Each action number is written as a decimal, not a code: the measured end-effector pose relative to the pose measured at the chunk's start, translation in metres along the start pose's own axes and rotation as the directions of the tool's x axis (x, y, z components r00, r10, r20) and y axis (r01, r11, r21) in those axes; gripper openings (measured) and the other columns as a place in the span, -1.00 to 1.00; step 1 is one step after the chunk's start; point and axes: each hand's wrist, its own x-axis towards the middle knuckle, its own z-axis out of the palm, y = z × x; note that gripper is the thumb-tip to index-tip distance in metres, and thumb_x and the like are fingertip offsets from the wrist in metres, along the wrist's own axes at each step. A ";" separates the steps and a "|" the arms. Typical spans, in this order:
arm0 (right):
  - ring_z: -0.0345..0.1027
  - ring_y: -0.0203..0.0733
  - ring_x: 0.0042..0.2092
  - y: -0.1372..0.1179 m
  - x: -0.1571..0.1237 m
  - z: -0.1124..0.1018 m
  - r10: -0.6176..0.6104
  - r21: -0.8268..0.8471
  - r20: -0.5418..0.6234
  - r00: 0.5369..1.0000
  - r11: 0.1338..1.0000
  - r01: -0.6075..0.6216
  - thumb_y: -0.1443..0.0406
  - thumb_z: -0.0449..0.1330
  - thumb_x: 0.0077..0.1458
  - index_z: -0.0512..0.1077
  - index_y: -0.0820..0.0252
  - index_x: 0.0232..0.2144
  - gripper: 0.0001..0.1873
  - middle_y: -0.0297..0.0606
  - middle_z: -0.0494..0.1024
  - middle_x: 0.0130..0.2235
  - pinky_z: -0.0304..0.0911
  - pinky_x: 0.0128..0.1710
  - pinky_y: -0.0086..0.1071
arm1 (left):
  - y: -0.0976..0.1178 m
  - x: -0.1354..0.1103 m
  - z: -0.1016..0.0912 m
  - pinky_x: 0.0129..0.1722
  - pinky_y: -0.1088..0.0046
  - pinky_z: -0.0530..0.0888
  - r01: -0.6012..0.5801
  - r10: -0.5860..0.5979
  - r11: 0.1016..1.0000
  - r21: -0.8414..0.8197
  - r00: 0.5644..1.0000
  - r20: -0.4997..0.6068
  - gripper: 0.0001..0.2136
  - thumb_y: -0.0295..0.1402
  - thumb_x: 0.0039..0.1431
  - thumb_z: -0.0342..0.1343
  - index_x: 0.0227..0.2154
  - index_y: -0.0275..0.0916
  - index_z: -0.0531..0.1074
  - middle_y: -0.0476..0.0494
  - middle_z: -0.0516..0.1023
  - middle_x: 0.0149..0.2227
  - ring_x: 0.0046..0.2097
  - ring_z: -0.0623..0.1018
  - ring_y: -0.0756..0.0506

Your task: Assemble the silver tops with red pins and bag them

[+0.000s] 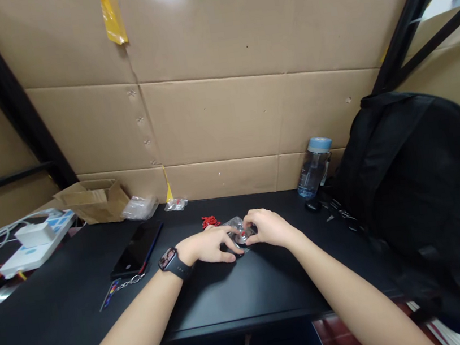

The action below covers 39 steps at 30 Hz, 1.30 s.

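My left hand [212, 245] reaches in from the left with a smartwatch [173, 263] on its wrist. Its fingers are apart, the fingertips at the edge of a small clear plastic bag [234, 223]. Inside or on the bag is a small shiny round piece with a red spot [244, 235]; its kind is too small to tell. My right hand [268, 227] closes thumb and fingers on the right side of the bag. Just behind my left hand lies a bundle of red cord [210, 221]. My fingers partly cover the bag.
To the left on the black table [231, 303] lie a phone [138, 248] with a chain strap, an open cardboard box [99, 201], plastic bags [139, 207] and a power strip [39, 245]. At right stand a water bottle [314, 169] and a black backpack [413, 169]. Cardboard [213, 112] walls the back.
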 end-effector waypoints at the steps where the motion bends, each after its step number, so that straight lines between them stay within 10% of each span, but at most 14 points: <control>1: 0.40 -0.15 -0.22 -0.001 0.000 0.001 0.028 -0.060 -0.042 0.999 0.998 -0.031 0.19 0.54 -0.21 0.55 0.07 -0.33 -0.64 -0.33 0.53 -0.28 0.16 -0.34 -0.41 | 0.001 -0.001 -0.001 0.28 0.25 0.26 0.008 -0.008 1.000 0.004 1.000 0.005 -0.71 -0.29 0.14 0.26 -0.07 0.14 0.61 0.01 0.34 0.30 0.23 0.43 -0.21; 14: 0.32 -0.02 -0.11 -0.011 0.011 0.026 0.094 -0.271 -0.232 0.968 0.950 -0.157 0.14 0.46 -0.03 0.50 0.07 -0.25 -0.68 -0.21 0.50 -0.17 0.20 -0.20 -0.25 | 0.001 -0.009 -0.001 0.22 -0.42 -0.01 0.145 -0.154 0.979 0.140 0.987 0.053 -0.39 -0.60 -0.01 0.19 -0.03 0.35 0.53 0.17 0.05 0.42 0.42 -0.01 -0.51; 20: 0.30 0.01 -0.06 -0.017 0.013 0.030 0.101 -0.280 -0.253 0.962 0.945 -0.172 0.28 0.34 0.10 0.47 0.11 -0.16 -0.77 -0.16 0.46 -0.12 0.22 -0.13 -0.20 | -0.001 -0.009 -0.001 0.25 -0.27 0.09 0.106 -0.112 0.985 0.136 0.993 0.039 -0.36 -0.69 -0.01 0.05 -0.08 0.32 0.56 0.19 0.15 0.39 0.40 0.08 -0.42; 27: 0.38 -0.17 -0.06 -0.006 0.000 0.002 -0.201 0.099 -0.055 0.978 0.974 0.206 0.35 0.22 0.22 0.39 0.06 0.03 -0.68 -0.24 0.48 -0.10 0.28 -0.03 -0.32 | -0.003 0.000 -0.004 0.13 0.20 0.19 0.158 -0.101 0.963 0.216 0.962 -0.255 -0.52 -0.74 -0.07 -0.06 -0.30 -0.04 0.57 -0.01 0.55 -0.01 0.16 0.40 -0.17; 33: 0.36 -0.16 -0.02 0.007 0.001 0.004 -0.154 0.038 -0.064 0.986 0.987 0.157 0.47 0.34 0.06 0.50 0.04 -0.11 -0.65 -0.28 0.47 -0.09 0.28 -0.03 -0.33 | -0.014 0.001 0.000 -0.03 0.32 0.19 0.268 -0.181 0.934 0.236 0.925 -0.333 -0.78 -0.45 0.03 0.28 -0.25 -0.12 0.44 -0.04 0.52 -0.15 -0.03 0.45 -0.16; 39: 0.39 -0.18 -0.10 0.009 0.008 0.012 -0.158 0.073 -0.090 0.983 0.984 0.165 0.36 0.29 0.17 0.56 0.09 -0.25 -0.91 -0.27 0.54 -0.19 0.27 -0.06 -0.34 | -0.015 0.002 0.001 -0.04 0.32 0.15 0.214 -0.151 0.961 0.178 0.938 -0.313 -0.97 -0.34 0.22 0.17 -0.32 -0.12 0.51 -0.03 0.57 -0.22 -0.04 0.47 -0.13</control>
